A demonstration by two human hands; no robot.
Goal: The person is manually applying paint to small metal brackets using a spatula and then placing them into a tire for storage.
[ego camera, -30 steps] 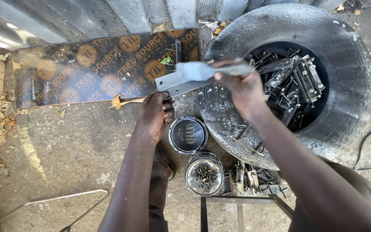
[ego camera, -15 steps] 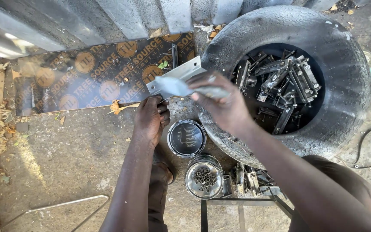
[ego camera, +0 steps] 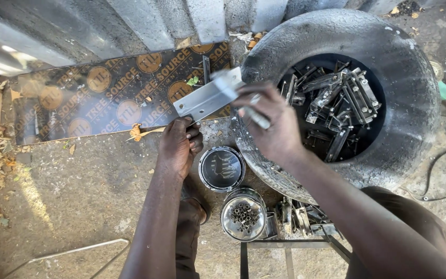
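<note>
Your left hand (ego camera: 178, 146) and right hand (ego camera: 270, 122) both grip one metal bracket (ego camera: 208, 96); two tins (ego camera: 222, 169) sit below your fingers.

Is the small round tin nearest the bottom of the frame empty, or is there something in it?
Not empty. The round tin stands upright and open on the ground, with a cluster of small dark metal pieces lying in its middle; their exact kind is too small to tell.

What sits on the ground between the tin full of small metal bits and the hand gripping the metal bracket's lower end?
In the head view, an open round tin lies between them.
</note>
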